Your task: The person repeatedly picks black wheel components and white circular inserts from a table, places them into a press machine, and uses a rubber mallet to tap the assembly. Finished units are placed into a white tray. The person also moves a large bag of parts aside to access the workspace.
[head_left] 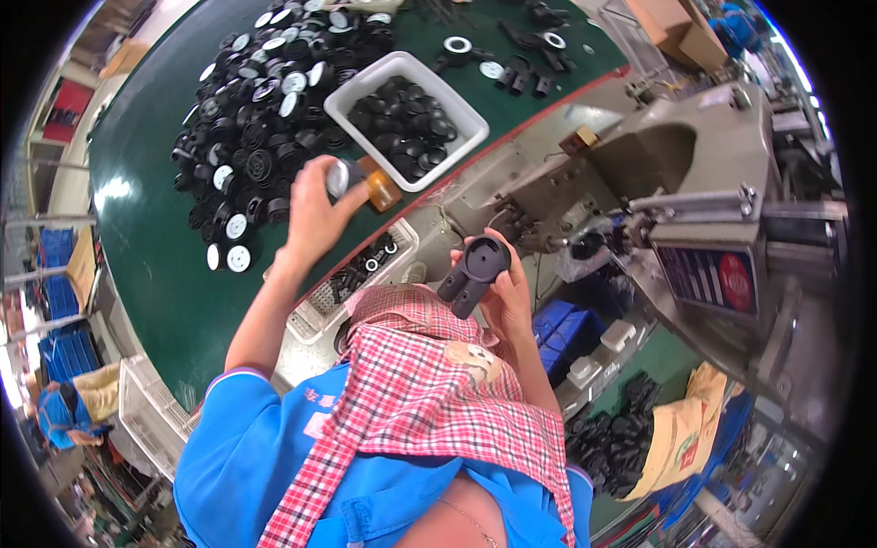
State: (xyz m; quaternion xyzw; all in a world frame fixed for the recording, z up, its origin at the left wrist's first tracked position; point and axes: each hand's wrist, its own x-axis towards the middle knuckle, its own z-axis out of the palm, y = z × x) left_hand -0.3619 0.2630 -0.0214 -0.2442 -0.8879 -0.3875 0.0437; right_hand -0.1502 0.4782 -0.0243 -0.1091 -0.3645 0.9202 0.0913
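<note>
housing of black plastic [475, 279] sits clasped in the right hand [512, 306], its round cup [484, 259] toward the upper right, long axis slanting to twin tubes [464, 298] at lower left. left hand [318, 212] pinches a white-faced cap [338, 178]; an amber object [383, 193] sits beside its thumb, near the white bin [470, 137] of black caps [395, 117].

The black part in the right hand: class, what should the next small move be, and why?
Probably bring the white-faced round piece in the left hand over to the black part. The right hand holds that part with its round recess showing upward, while the white-faced piece is apart from it, beside the orange block. Whether they fit cannot be told.
</note>
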